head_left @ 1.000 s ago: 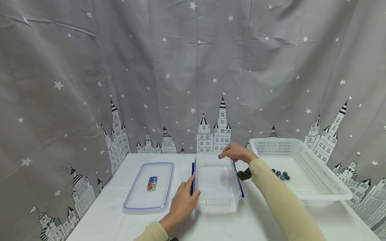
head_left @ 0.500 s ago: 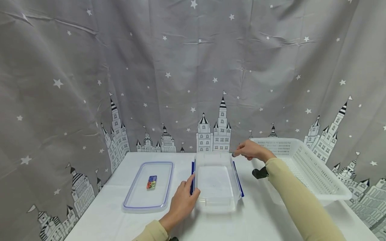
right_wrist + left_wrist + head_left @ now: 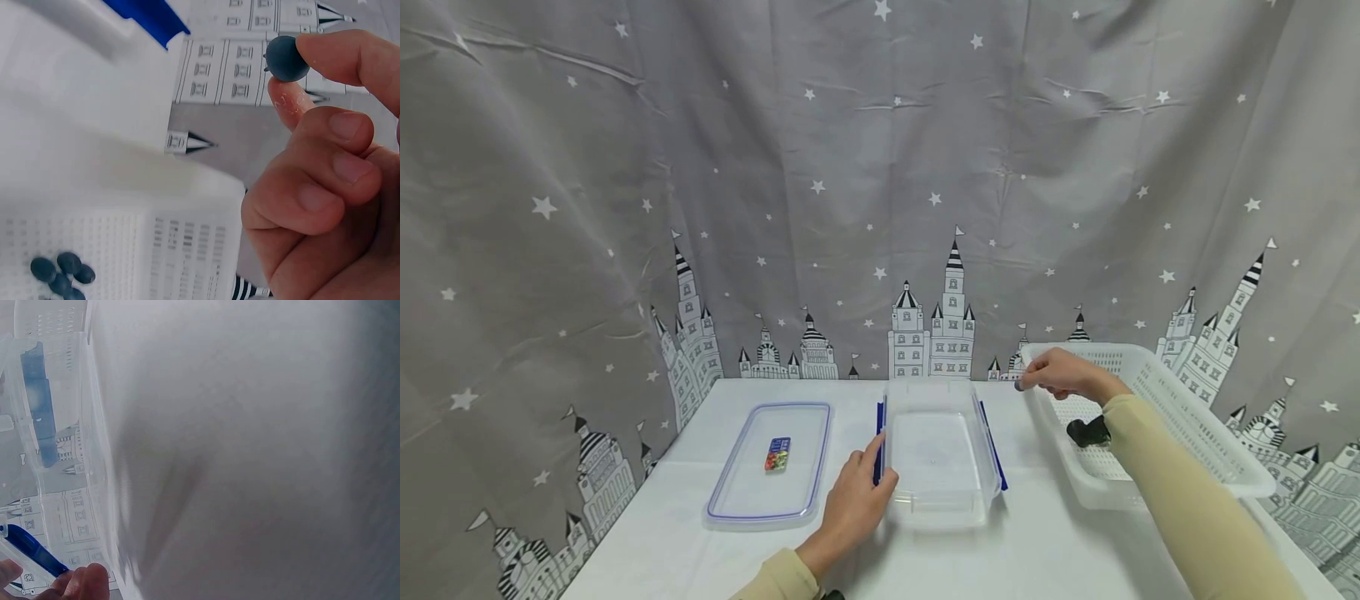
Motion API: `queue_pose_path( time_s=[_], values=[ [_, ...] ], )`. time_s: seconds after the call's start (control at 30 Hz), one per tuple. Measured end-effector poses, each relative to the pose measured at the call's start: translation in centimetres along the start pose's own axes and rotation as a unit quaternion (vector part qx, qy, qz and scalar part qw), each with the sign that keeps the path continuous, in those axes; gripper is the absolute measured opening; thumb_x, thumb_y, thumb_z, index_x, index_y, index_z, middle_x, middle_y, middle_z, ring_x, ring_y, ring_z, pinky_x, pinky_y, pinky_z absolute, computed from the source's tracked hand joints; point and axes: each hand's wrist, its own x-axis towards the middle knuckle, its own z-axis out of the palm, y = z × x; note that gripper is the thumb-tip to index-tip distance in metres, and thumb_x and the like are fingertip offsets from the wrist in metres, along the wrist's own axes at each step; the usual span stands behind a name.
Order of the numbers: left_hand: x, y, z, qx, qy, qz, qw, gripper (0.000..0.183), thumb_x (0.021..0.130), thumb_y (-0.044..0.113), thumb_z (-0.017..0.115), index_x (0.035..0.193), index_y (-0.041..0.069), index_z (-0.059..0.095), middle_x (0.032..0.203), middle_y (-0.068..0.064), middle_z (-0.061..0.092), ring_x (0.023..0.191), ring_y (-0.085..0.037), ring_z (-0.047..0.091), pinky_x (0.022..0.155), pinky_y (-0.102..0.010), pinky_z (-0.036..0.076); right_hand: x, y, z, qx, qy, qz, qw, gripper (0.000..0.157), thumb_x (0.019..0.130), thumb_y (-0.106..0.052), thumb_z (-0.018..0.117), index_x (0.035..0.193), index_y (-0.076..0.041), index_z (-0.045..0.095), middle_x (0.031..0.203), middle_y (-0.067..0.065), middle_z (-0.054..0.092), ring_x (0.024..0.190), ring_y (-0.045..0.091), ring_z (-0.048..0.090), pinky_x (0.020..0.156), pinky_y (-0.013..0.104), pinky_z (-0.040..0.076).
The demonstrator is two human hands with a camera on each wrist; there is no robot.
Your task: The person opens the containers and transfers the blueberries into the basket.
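Observation:
Between thumb and index finger, my right hand (image 3: 1067, 372) pinches a blueberry (image 3: 287, 59), above the left rim of the white perforated basket (image 3: 1206, 429). Its other fingers are curled in. Several more blueberries (image 3: 60, 283) lie in the basket; in the head view, the arm and wrist camera hide them. My left hand (image 3: 859, 493) holds the left side of the clear plastic food container (image 3: 942, 510), with fingers by its blue clasp (image 3: 37, 550). The container stands uncovered, and no fruit shows inside it.
A clear lid with a blue seal (image 3: 747, 492) and a colourful label lies on the white table (image 3: 662, 533), left of the container. Behind the table hangs a grey curtain (image 3: 850, 167) with stars and castles. The basket reaches the table's right edge.
My right hand has moved right, from over the far end of the container to the basket's left rim, still pinching the blueberry. The left hand and container have stayed put.

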Motion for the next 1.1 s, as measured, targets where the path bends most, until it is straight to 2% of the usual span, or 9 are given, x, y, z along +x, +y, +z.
queue_pose_path(
  time_s=[0.2,0.3,0.43,0.6,0.77,0.83,0.97,1.1],
  values=[
    [-0.1,0.0,0.1,0.0,-0.002,0.001,1.0,0.06,0.094,0.034,0.055,0.152,0.021,0.046,0.1,-0.004,0.056,0.077,-0.014,0.047,0.063,-0.031,0.04,-1.4,1.3,-1.3,0.012,0.0,0.014,1.0,0.016,0.092,-0.016,0.068,0.085,-0.002,0.067,0.06,-0.005,0.035,0.053,0.01,0.029,0.055,0.026,0.033],
    [0.0,0.0,0.1,0.001,-0.002,0.001,1.0,0.06,0.094,0.034,0.054,0.152,0.022,0.046,0.101,-0.005,0.057,0.078,-0.014,0.047,0.063,-0.032,0.04,-1.9,2.1,-1.8,0.015,-0.004,0.023,1.0,0.019,0.093,-0.016,0.067,0.095,0.003,0.069,0.06,-0.005,0.035,0.054,0.01,0.028,0.055,0.026,0.033],
    [0.0,0.0,-0.1,0.003,-0.005,-0.001,1.0,0.06,0.094,0.035,0.054,0.153,0.022,0.045,0.102,-0.005,0.057,0.078,-0.014,0.047,0.063,-0.031,0.039,-2.5,3.3,-2.5,0.025,-0.006,0.038,0.999,0.021,0.094,-0.016,0.066,0.103,0.002,0.072,0.06,-0.006,0.035,0.054,0.009,0.029,0.055,0.025,0.033],
    [0.0,0.0,0.0,0.005,-0.007,0.0,1.0,0.061,0.095,0.035,0.054,0.153,0.022,0.044,0.102,-0.005,0.057,0.077,-0.013,0.047,0.062,-0.031,0.039,-3.1,5.0,-2.8,0.036,-0.008,0.056,0.998,0.018,0.094,-0.016,0.065,0.1,0.0,0.071,0.06,-0.007,0.035,0.055,0.009,0.029,0.055,0.024,0.033],
    [0.0,0.0,0.1,0.005,-0.007,0.001,1.0,0.06,0.095,0.035,0.054,0.153,0.022,0.045,0.102,-0.005,0.057,0.077,-0.014,0.047,0.062,-0.031,0.039,-3.2,6.7,-2.5,0.013,-0.014,0.088,0.996,0.021,0.091,-0.016,0.067,0.1,0.003,0.071,0.058,-0.007,0.037,0.054,0.009,0.033,0.054,0.024,0.035],
    [0.0,0.0,0.1,0.004,-0.009,0.002,0.9999,0.06,0.095,0.035,0.054,0.153,0.021,0.045,0.102,-0.005,0.057,0.078,-0.014,0.047,0.062,-0.031,0.039,-3.4,7.3,-2.3,0.003,-0.019,0.105,0.994,0.018,0.09,-0.015,0.067,0.098,0.001,0.072,0.057,-0.007,0.038,0.053,0.009,0.035,0.054,0.024,0.036],
    [0.0,0.0,0.0,0.004,-0.01,0.003,0.9999,0.06,0.095,0.035,0.054,0.153,0.021,0.045,0.102,-0.005,0.057,0.077,-0.014,0.047,0.062,-0.031,0.039,-3.7,8.0,-2.1,-0.012,-0.032,0.132,0.991,0.009,0.087,-0.012,0.066,0.08,-0.007,0.068,0.055,-0.006,0.04,0.051,0.008,0.034,0.053,0.023,0.035],
    [0.0,0.0,-0.1,0.006,-0.008,0.004,0.9999,0.06,0.095,0.035,0.054,0.153,0.02,0.045,0.102,-0.005,0.056,0.077,-0.014,0.047,0.062,-0.03,0.039,-3.9,8.4,-1.9,-0.037,-0.037,0.161,0.986,0.025,0.085,-0.012,0.068,0.064,-0.015,0.055,0.054,-0.007,0.039,0.05,0.006,0.032,0.051,0.021,0.033]
  ],
)
